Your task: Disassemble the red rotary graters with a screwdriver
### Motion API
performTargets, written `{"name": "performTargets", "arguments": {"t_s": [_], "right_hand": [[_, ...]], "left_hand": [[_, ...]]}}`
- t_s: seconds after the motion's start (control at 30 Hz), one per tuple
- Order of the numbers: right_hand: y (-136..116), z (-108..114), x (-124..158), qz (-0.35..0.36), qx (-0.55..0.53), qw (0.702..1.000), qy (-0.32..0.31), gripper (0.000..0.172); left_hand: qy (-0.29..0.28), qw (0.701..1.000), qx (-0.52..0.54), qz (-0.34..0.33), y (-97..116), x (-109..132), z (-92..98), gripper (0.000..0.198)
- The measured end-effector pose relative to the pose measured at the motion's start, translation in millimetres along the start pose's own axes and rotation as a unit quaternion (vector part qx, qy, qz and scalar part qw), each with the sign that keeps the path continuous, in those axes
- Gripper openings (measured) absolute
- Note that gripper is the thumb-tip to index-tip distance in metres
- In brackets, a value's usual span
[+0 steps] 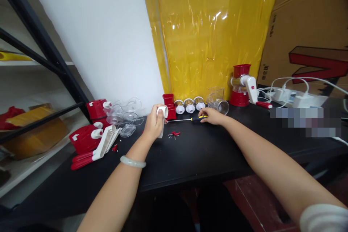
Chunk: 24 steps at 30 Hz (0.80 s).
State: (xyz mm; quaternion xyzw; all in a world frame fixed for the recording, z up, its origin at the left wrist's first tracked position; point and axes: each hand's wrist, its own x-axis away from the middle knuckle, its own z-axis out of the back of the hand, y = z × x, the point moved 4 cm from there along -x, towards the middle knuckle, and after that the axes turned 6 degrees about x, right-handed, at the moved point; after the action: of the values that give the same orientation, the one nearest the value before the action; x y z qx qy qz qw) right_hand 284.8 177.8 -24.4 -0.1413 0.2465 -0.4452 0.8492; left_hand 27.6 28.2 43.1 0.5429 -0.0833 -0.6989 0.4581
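My left hand (153, 123) is closed around a white plastic part (162, 110) with a rounded end, held above the black table. My right hand (211, 116) grips the dark blue and yellow handle of a screwdriver (196, 118). Its thin metal shaft points left toward the white part; whether the tip touches it I cannot make out. Just behind my left hand stands a red plastic piece (169, 107). Small red pieces and screws (175, 134) lie on the table between my hands.
Several grater drums (189, 106) and a clear housing (219, 103) line the back. An assembled red-and-white rotary grater (240, 86) stands right, near white cables and a power strip (301, 98). Red bases (86, 138), white crank handles (104, 145) and clear plastic parts (125, 116) sit left.
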Motion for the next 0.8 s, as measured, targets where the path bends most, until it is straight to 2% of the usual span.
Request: {"name": "performTargets", "arguments": {"t_s": [0.07, 0.17, 0.23, 0.27, 0.37, 0.43, 0.53, 0.7, 0.8], "right_hand": [[-4, 0, 0, 0.002, 0.033, 0.999, 0.006, 0.027], [-23, 6, 3, 0.038, 0.026, 0.996, 0.075, 0.022], [-46, 9, 7, 0.086, -0.062, 0.987, 0.120, 0.014], [-58, 8, 10, 0.098, -0.130, 0.979, 0.120, 0.014], [-100, -5, 20, 0.139, -0.316, 0.938, 0.031, 0.030], [-122, -16, 27, 0.153, -0.396, 0.905, -0.036, 0.034], [-137, -29, 35, 0.142, -0.472, 0.864, -0.101, 0.038], [-135, -43, 37, 0.077, -0.578, 0.804, -0.114, 0.031], [-135, -47, 36, 0.058, -0.593, 0.796, -0.105, 0.032]], "left_hand": [[0.009, 0.999, 0.008, -0.040, 2, 2, 0.2, 0.052], [0.010, 0.996, 0.022, -0.081, 2, 6, -2.4, 0.054], [0.000, 0.994, 0.009, -0.108, 3, 7, -5.4, 0.055], [-0.006, 0.992, -0.007, -0.123, 4, 8, -7.0, 0.055], [-0.025, 0.984, -0.073, -0.159, 11, 11, -11.3, 0.057], [-0.039, 0.979, -0.113, -0.167, 16, 12, -13.8, 0.057], [-0.055, 0.972, -0.151, -0.170, 22, 14, -18.2, 0.058], [-0.081, 0.959, -0.206, -0.176, 28, 17, -29.6, 0.060], [-0.078, 0.953, -0.239, -0.170, 30, 17, -34.5, 0.059]]}}
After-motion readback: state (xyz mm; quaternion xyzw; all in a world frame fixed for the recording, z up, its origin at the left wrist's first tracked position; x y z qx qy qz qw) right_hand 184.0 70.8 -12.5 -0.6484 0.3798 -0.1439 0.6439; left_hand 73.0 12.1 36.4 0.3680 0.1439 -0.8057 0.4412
